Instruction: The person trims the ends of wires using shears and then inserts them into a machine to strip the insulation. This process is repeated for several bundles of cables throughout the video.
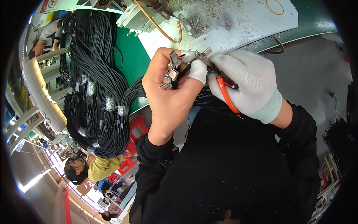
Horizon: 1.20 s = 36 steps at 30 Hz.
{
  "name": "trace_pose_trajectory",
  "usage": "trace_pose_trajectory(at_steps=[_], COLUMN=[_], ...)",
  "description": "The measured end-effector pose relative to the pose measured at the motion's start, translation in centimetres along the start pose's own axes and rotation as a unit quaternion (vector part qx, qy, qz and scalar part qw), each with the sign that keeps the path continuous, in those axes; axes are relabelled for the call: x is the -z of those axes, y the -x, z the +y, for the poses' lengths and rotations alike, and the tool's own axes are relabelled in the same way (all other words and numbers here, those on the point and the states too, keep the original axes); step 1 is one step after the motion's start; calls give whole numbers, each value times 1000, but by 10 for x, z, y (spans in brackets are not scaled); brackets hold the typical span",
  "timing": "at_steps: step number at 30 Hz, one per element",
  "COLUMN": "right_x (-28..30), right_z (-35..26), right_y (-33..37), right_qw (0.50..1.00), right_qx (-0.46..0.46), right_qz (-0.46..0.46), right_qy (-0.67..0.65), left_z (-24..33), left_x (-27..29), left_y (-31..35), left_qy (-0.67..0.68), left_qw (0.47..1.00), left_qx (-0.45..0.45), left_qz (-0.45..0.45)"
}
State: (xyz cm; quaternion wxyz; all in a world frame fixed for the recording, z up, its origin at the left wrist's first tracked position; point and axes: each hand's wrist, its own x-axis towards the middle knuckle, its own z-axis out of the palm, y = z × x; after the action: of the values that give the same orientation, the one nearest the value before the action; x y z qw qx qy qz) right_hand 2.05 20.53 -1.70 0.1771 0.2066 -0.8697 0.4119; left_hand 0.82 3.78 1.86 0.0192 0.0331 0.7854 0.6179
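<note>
White-gloved in knit, your right hand [244, 80] is closed around a curved orange-handled tool [225, 95] beside the boxy metal connectors [172, 74]. Your left hand [169, 95] clutches those connectors, bunched.

Black sleeves [154, 160]; right hand [244, 76] white-gloved, pale-green cuff [269, 107]

Left hand [166, 91]: centre, connectors [172, 74] in its grasp. Right hand [248, 80]: just right of it, hand tool [226, 94] within. Board [257, 31]: ahead of both, on bench [126, 52]; loose bits [223, 11] and ring [276, 13] on top. Machine [158, 6]: ahead of left hand. Cable bundle [97, 71]: left of that hand. Lamp [41, 93]: farther left. Stools [138, 127]: beyond bundle, lower left.
</note>
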Motion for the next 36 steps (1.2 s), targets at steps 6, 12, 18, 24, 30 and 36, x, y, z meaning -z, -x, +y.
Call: trace_pose_trajectory(at_steps=[6, 12, 18, 24, 30, 36], right_x=[9, -5, 2, -2, -9, -7], right_z=[-5, 19, 29, 50, 71, 71], right_y=[-1, 11, -55, -92, -104, -104], right_qw=[907, 932, 883, 893, 906, 921], right_qx=[-218, -226, -344, -297, -210, -161], right_qz=[-200, -120, -173, -196, -242, -212], right_qy=[-299, -258, -268, -275, -277, -285], left_z=[-6, -39, -60, -59, -46, -47], left_x=[12, 36, 37, 34, 28, 30], left_y=[-5, -19, -68, -87, -92, -89], left_qy=[163, 252, 315, 250, 69, 40], left_qw=[967, 934, 912, 935, 980, 987], left_qx=[184, 240, 247, 207, 167, 128], left_qz=[-67, -80, -90, -145, -88, -83])
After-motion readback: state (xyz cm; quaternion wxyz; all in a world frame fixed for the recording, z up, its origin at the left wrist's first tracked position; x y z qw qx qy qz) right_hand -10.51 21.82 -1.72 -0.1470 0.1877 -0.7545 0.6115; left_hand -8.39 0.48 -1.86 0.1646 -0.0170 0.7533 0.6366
